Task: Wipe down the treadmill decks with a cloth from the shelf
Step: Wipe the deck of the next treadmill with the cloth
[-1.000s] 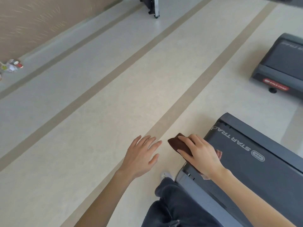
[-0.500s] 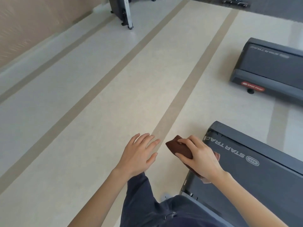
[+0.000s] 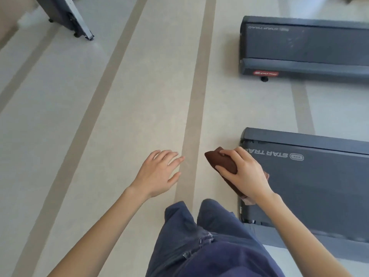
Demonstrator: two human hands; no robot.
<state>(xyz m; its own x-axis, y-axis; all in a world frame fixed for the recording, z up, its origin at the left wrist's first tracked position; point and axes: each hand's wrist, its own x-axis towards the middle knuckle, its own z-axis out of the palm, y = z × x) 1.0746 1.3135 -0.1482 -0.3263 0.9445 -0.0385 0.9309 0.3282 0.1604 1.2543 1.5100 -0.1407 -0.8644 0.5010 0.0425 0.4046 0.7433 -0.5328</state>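
Observation:
My right hand grips a folded dark brown cloth, holding it at the rear left end of the near treadmill deck, a dark grey deck with white lettering. One end of the cloth pokes out past my fingers toward the floor. My left hand hovers over the pale floor to the left of the deck with its fingers spread and nothing in it. A second dark grey treadmill deck with a red label lies farther away at the upper right.
Pale vinyl floor with tan stripes runs away from me. The foot of another machine stands at the upper left. My legs in blue trousers fill the bottom centre, close beside the near deck.
The view has swung to the right and tilted, bringing the far treadmill fully into sight. My right hand keeps hold of the cloth at the deck's end; my legs have come into view below.

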